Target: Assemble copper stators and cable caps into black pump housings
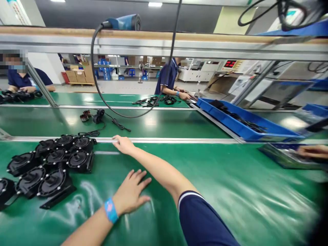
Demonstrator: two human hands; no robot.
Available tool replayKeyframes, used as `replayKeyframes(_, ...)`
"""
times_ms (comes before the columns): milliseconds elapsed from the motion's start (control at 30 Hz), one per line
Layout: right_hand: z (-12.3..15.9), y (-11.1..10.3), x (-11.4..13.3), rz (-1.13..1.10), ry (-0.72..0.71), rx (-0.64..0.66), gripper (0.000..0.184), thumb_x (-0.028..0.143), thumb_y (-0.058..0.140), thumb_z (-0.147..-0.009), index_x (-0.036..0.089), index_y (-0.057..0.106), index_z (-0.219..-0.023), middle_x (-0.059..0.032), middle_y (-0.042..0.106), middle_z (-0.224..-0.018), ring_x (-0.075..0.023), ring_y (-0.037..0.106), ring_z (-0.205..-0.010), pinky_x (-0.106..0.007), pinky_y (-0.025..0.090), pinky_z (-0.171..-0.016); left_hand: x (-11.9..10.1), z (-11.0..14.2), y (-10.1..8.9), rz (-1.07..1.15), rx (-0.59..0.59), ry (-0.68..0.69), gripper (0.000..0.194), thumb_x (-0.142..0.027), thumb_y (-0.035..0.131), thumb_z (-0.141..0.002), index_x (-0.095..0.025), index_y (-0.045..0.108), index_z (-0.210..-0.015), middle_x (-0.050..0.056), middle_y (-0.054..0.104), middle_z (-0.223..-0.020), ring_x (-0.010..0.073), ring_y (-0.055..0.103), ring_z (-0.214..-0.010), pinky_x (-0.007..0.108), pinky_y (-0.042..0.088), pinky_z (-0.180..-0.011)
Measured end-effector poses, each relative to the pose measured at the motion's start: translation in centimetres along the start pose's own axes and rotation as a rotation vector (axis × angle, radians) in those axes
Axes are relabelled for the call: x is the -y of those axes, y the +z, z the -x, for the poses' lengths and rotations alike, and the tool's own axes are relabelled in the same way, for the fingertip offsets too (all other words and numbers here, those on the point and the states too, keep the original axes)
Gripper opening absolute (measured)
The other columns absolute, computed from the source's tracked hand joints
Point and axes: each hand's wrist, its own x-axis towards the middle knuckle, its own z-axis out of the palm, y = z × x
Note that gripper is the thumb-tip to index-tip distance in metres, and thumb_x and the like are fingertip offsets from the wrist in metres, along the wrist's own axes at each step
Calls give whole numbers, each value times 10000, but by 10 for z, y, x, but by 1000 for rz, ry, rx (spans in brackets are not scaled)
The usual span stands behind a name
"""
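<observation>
My left hand (131, 194), with a blue band at the wrist, is open on or just over the green work surface (159, 212), its fingers spread and nothing in them. Stretched farther forward, my right hand (124, 145) is at the metal rail (159, 140), fingers loosely extended and holding nothing I can see. Whether it touches the rail I cannot tell. Several round black housings (52, 182) with pale screw points sit in a cluster left of both hands. Beyond the rail, a dark part with a cable (98, 117) and a copper-coloured part (85, 115) lie on the belt.
A blue tray (246, 124) of black parts rests at the right, beyond a metal tray (289, 155) that another person's hand (314, 151) reaches into. A black cable (93, 65) loops down from a blue tool (125, 22) on the overhead shelf. Two co-workers are across the line.
</observation>
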Motion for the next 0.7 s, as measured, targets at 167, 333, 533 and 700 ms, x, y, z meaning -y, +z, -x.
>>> replayKeyframes(167, -118, 35, 38, -8, 21, 85, 455, 387, 597, -1048, 193, 530, -1454, -108, 663, -1273, -251, 669, -1135, -484, 555, -1005, 18, -5, 16, 90, -71, 96, 681, -613, 561, -976, -380, 365, -1585, 50, 420, -1641, 313, 421, -1492, 560, 319, -1273)
replayKeyframes(333, -188, 63, 60, 37, 83, 208, 377, 377, 652, -1020, 164, 614, -1328, -110, 649, -1282, -245, 667, -1119, -468, 584, -970, 36, -27, 35, 75, -98, 106, 405, -458, 569, -1024, -283, 597, -1388, 113, 532, -1512, 276, 556, -1329, 526, 469, -1145)
replayKeyframes(533, -179, 38, 19, 91, 113, 170, 347, 386, 630, -1032, 171, 626, -1304, -103, 651, -1273, -242, 658, -1132, -474, 565, -996, 32, -16, 38, 140, -57, 127, 622, -582, 570, -992, -360, 422, -1554, 61, 464, -1608, 289, 473, -1451, 513, 381, -1246)
replayKeyframes(700, -133, -17, -45, 140, 217, 95, 384, 471, 582, -1042, 169, 652, -1270, -110, 651, -1297, -259, 635, -1189, -505, 512, -1057, 22, 3, 18, 199, 4, 69, 822, -698, 590, -927, -394, 268, -1619, 43, 289, -1708, 310, 297, -1571, 573, 251, -1298)
